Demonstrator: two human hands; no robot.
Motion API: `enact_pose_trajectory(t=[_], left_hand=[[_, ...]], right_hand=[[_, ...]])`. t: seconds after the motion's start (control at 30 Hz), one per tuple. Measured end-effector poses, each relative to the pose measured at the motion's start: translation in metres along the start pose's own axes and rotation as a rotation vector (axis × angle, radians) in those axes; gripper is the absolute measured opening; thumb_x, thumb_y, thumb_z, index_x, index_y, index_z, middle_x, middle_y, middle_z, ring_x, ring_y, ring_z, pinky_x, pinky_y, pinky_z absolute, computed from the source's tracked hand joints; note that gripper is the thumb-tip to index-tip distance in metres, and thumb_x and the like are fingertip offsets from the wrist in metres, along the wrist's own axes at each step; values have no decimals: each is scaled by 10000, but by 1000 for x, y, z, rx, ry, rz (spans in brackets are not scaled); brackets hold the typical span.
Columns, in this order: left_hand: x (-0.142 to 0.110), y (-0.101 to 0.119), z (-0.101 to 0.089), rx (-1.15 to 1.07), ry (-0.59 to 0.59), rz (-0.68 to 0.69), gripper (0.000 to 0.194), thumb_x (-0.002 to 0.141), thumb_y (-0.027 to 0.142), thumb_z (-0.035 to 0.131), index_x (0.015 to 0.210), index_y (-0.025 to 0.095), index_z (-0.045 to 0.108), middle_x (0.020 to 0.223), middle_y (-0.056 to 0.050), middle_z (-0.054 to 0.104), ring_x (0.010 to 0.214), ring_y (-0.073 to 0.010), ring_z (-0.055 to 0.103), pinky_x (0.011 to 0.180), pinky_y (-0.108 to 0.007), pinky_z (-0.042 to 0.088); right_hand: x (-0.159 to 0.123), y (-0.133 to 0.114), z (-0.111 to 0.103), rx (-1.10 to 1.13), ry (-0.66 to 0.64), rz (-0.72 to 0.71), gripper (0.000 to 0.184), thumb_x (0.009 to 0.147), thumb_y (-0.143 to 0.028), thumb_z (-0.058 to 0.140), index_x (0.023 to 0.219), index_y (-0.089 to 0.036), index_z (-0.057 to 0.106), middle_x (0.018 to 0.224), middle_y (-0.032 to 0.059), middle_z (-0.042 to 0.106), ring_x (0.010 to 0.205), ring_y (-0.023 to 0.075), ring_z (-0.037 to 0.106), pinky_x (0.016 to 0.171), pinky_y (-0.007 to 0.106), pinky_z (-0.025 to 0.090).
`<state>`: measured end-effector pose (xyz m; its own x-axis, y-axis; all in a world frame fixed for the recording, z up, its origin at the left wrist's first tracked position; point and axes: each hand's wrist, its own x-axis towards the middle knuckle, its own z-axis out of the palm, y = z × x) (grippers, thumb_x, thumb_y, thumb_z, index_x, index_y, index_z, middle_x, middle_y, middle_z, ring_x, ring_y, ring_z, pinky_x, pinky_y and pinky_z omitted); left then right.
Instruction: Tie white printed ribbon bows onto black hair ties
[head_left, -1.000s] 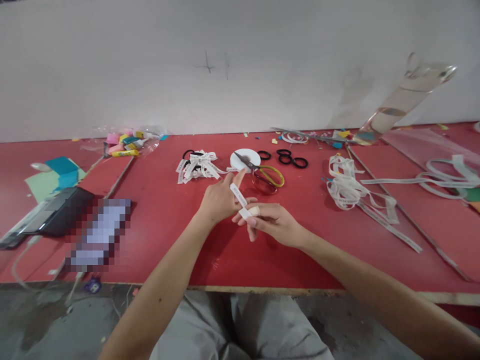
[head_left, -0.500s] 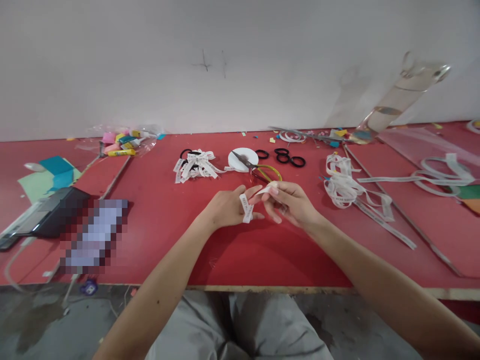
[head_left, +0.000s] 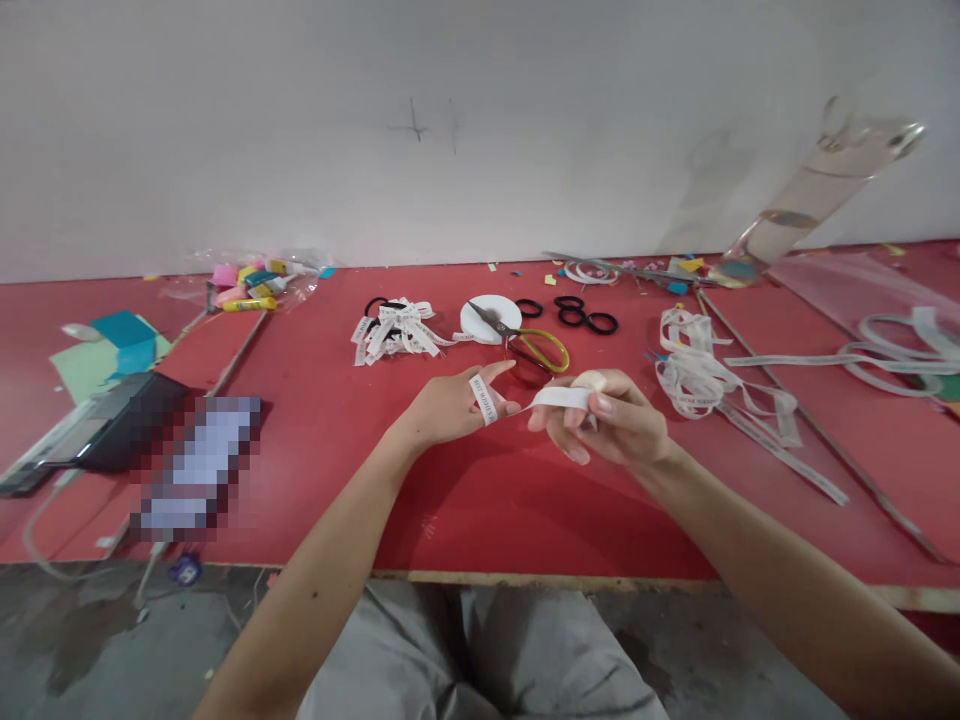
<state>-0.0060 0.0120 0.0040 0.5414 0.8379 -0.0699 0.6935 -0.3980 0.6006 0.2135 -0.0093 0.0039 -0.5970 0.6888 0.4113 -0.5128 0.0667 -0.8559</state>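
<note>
- Head view, hands: both hands are on the person's side of the white disc (head_left: pixel 500 307), above the red table (head_left: pixel 480 520).
- Left hand (head_left: pixel 439 408): in front of the disc and a little to its left, fingers stretched out and spread, with the printed ribbon (head_left: pixel 564 398) passing across them; the lettering "BEST WISHES" shows.
- Right hand (head_left: pixel 630 415): in front of the disc and to its right, pinching the ribbon between thumb and fingers.
- Ribbon: in front of the disc, running between the two hands, its plain face showing near the right one.
- Scissors (head_left: pixel 505 332): blades over the disc, yellow-and-red handles reaching to its right and toward the person.
- Ribbon bundle (head_left: pixel 397 325): just left of the disc, with a printed strip reaching to the disc's edge.
- Black rings (head_left: pixel 571 316): to the right of the disc, the closest beside its rim.
- Loose ribbon heap (head_left: pixel 686 375): well to the right of the disc.
- Phone (head_left: pixel 202 465): well left of the disc and nearer the person, its screen blurred.
</note>
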Motion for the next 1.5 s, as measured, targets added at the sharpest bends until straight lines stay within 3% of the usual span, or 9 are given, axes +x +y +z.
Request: enact_pose_trajectory(t=[0.17,0.43,0.63,0.8,1.0,1.13,1.3,1.4,1.5], left_hand=[[0,-2,3,-18,69,-10,630,927,645,347,1475,338,386,1335,-19,633,1171,-254,629,982,-391,463],[1,-4,3,-115,208,-123,653,940,668,268,1474,319,406,1429,-28,564,1313,-257,531,1083,-403,405],[3,-4,4,81,197,-137,697,923,699,267,1492,308,363,1340,-56,626,1178,-268,620,974,-403,466],[3,5,8,313,158,-148,764,891,735,298,1491,268,382,1138,-93,684,955,-276,691,746,-325,481],[2,14,13,460,96,-97,705,911,637,378,1485,229,414,1050,-91,685,839,-262,695,616,-297,415],[0,18,19,490,7,-21,634,891,520,473,1452,225,460,1058,-90,685,792,-261,691,594,-303,408],[-4,32,27,332,-55,122,640,840,751,400,1021,214,699,986,-86,692,835,-262,675,677,-314,461],[-5,34,24,173,-103,188,674,823,783,388,1039,220,690,1070,-95,680,999,-277,633,791,-336,489],[-5,29,21,-75,-154,236,653,839,769,382,1104,249,675,1120,-72,656,1081,-260,585,880,-353,477]], right_hand=[[-2,0,12,11,-174,120,212,929,-285,596,898,-138,746,1040,156,738,546,97,637,567,266,531],[-2,2,31,-65,-301,191,170,898,-258,641,814,-144,736,823,114,743,892,215,713,665,289,570],[-3,-2,21,-105,-222,158,227,905,-333,622,855,-157,757,973,126,732,735,158,678,688,318,565],[-2,-7,17,-163,-219,144,259,909,-368,606,849,-167,758,914,116,743,707,166,674,660,313,560],[1,-6,20,-155,-231,111,233,911,-342,613,880,-171,768,937,131,750,811,199,706,731,347,576],[2,-2,16,-110,-118,130,243,909,-360,620,848,-162,748,912,126,751,791,199,712,732,362,581],[6,5,1,-178,193,152,295,852,-435,682,758,-156,699,733,64,728,616,146,670,569,267,548],[8,9,-4,-284,243,208,300,868,-431,665,780,-147,711,736,68,730,642,135,679,526,208,513],[11,11,-3,-339,235,230,284,877,-420,656,808,-152,722,867,89,758,736,148,707,628,241,570]])
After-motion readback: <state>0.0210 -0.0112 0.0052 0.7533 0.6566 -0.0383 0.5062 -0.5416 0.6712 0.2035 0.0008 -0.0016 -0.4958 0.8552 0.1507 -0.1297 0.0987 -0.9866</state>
